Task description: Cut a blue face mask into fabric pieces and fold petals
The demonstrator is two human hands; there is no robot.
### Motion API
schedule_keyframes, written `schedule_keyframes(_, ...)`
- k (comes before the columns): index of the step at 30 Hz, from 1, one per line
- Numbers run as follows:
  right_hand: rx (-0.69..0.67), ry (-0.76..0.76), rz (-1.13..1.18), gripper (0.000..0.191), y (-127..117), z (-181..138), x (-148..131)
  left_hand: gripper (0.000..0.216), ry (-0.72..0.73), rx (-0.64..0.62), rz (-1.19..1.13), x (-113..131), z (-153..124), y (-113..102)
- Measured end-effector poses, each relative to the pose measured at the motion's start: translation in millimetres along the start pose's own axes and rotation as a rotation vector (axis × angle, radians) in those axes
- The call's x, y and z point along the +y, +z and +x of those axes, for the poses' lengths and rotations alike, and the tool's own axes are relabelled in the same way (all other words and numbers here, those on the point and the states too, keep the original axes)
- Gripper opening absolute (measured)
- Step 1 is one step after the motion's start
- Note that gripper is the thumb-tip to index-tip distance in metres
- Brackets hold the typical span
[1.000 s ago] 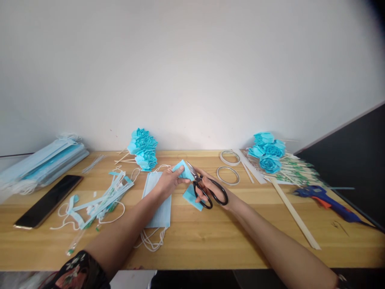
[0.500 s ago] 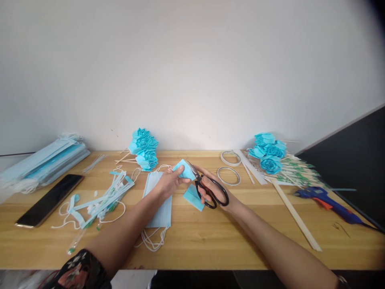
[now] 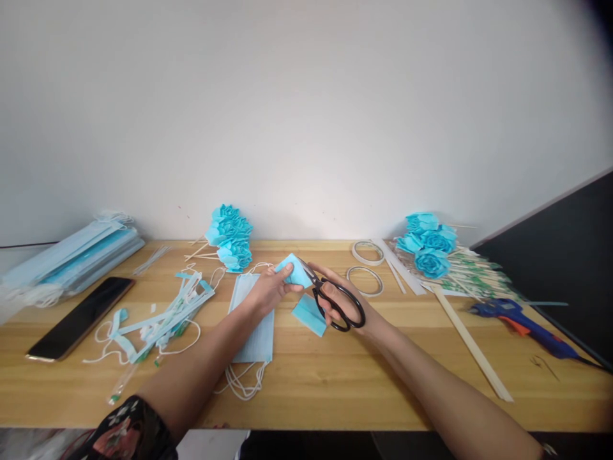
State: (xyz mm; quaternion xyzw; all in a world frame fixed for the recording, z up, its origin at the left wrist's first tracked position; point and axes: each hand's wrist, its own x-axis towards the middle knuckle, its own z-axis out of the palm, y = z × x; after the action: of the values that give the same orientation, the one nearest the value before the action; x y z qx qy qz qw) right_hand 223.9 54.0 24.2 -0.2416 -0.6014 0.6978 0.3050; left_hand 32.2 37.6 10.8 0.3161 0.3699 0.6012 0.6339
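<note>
Between thumb and fingers, my left hand [image 3: 275, 287] pinches a folded piece of light-blue mask fabric [image 3: 299, 276] above the table. My right hand [image 3: 341, 299] is wrapped round a pair of black-handled scissors [image 3: 353, 313], whose blades lie at the fabric's right edge. Whether the blades are cutting into it I cannot tell. Below the scissors, a second blue fabric piece [image 3: 309, 314] lies on the wood, partly covered by my right fingers. Under my left forearm is a blue face mask [image 3: 256, 338] with white ear loops, partly hidden.
Left on the table [image 3: 306, 390] are stacked masks [image 3: 86, 246], a phone [image 3: 81, 318] and cut mask strips [image 3: 167, 319]. Blue fabric flowers [image 3: 230, 236] lie at the back; more flowers [image 3: 431, 261] rest right, near tape rolls [image 3: 364, 281], a wooden strip [image 3: 472, 342] and a glue gun [image 3: 527, 324].
Very little differs. The scissors' handles look slightly closer together, while my left hand holds the fabric in the same place.
</note>
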Motion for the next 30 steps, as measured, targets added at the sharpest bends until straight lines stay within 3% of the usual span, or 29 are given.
schedule_keyframes(6, 0.020, 0.011, -0.041, 0.078, -0.6, -1.4, -3.8, 0.036, 0.024, -0.021, 0.057, 3.1, 0.1, -2.0)
schedule_keyframes(18, -0.162, 0.019, 0.043, 0.086, -6.1, 0.3, -0.7, 0.035, 0.077, -0.061, 0.112, -0.4, 3.9, -7.6)
schedule_keyframes(30, -0.161, 0.026, 0.065, 0.086, -7.6, 1.2, 3.3, 0.039, 0.096, -0.078, 0.194, -2.2, 3.1, -7.3)
